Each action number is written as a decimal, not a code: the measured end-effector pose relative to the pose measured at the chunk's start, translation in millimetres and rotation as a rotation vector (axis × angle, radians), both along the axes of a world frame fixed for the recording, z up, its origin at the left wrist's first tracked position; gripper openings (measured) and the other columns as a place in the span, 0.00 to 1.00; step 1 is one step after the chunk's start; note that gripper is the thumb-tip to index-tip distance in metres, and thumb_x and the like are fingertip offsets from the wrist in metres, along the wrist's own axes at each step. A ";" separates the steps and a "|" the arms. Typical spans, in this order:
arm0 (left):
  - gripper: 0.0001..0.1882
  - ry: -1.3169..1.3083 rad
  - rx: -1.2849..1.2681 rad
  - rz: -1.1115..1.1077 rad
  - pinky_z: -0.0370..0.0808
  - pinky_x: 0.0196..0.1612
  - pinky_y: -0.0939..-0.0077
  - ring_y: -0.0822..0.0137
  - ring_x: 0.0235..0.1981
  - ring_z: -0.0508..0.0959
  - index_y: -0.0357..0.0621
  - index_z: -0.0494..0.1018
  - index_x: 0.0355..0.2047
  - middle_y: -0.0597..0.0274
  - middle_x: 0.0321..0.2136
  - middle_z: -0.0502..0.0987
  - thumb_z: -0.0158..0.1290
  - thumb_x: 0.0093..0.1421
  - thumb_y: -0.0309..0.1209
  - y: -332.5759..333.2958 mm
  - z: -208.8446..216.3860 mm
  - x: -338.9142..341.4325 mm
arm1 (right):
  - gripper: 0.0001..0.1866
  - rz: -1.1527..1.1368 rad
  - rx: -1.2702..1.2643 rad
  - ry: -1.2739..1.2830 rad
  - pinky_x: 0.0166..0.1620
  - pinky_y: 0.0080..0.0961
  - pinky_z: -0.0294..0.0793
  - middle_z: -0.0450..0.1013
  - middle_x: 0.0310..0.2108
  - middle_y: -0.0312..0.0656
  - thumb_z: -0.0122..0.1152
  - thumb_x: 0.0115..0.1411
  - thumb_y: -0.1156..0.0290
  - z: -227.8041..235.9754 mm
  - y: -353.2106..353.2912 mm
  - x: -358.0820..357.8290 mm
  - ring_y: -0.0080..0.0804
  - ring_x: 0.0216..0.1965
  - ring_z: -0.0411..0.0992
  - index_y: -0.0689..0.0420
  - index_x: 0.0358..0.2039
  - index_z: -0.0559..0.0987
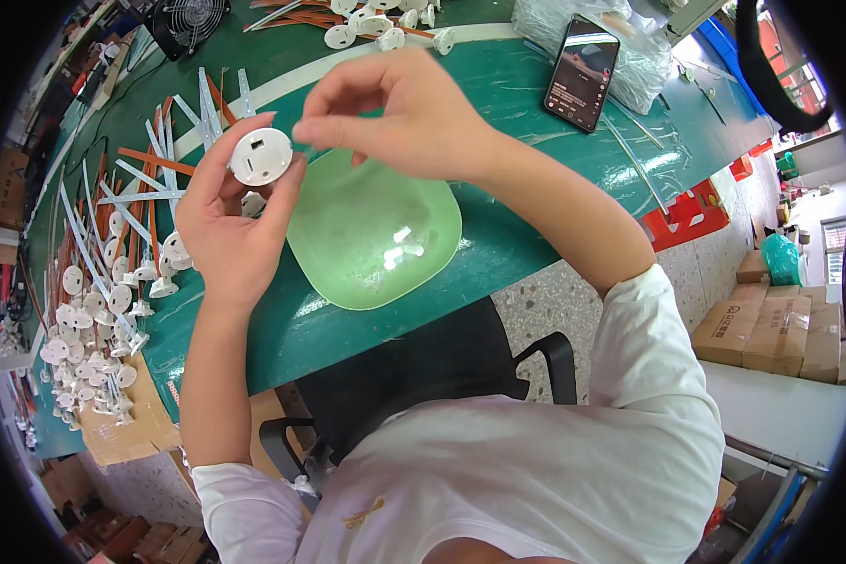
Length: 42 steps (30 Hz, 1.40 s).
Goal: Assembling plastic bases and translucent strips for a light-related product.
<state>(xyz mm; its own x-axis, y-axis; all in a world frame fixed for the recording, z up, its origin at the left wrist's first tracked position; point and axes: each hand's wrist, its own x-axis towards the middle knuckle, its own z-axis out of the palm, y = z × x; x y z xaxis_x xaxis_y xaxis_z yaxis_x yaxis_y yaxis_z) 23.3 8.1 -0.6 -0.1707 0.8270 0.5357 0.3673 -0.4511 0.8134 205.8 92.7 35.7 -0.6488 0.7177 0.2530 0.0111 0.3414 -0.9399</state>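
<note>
My left hand (227, 235) grips a round white plastic cap (263, 156) by its edge, its flat face turned up. A square hole, a narrow slot and a small round hole show in that face. Just right of the cap, my right hand (409, 117) has its thumb and forefinger pinched together. Something small and clear seems to be at those fingertips, too blurred to name. Below both hands sits a light green plastic bowl (334, 230), with a few small clear pieces in its bottom.
White round caps (89, 352) on strips are heaped at the left, beside orange and pale strips (164, 150). More caps (376, 26) lie at the back. A phone (583, 75) leans near a clear plastic bag (641, 70). A red box (691, 216) stands by the table's right edge.
</note>
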 end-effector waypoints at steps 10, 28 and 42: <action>0.23 0.027 -0.054 -0.077 0.75 0.35 0.85 0.79 0.35 0.79 0.41 0.76 0.50 0.66 0.35 0.80 0.64 0.52 0.18 -3.7 4.9 -3.5 | 0.07 0.188 0.127 -0.105 0.37 0.20 0.77 0.79 0.26 0.35 0.70 0.55 0.71 -0.8 9.7 9.4 0.20 0.29 0.76 0.61 0.31 0.84; 0.26 -0.132 -0.030 -0.123 0.76 0.43 0.83 0.75 0.41 0.79 0.36 0.67 0.59 0.58 0.40 0.81 0.56 0.60 0.15 -8.8 7.5 5.0 | 0.12 -0.293 1.351 0.213 0.28 0.26 0.76 0.78 0.32 0.40 0.71 0.41 0.79 -27.4 -0.1 -8.3 0.34 0.27 0.75 0.60 0.29 0.81; 0.26 -0.145 0.062 -0.078 0.79 0.45 0.77 0.71 0.40 0.81 0.33 0.69 0.56 0.57 0.41 0.80 0.59 0.57 0.15 -6.9 6.3 4.5 | 0.08 -0.098 0.705 0.230 0.29 0.20 0.76 0.80 0.37 0.39 0.66 0.54 0.78 -20.1 -7.7 -6.7 0.27 0.35 0.77 0.59 0.36 0.83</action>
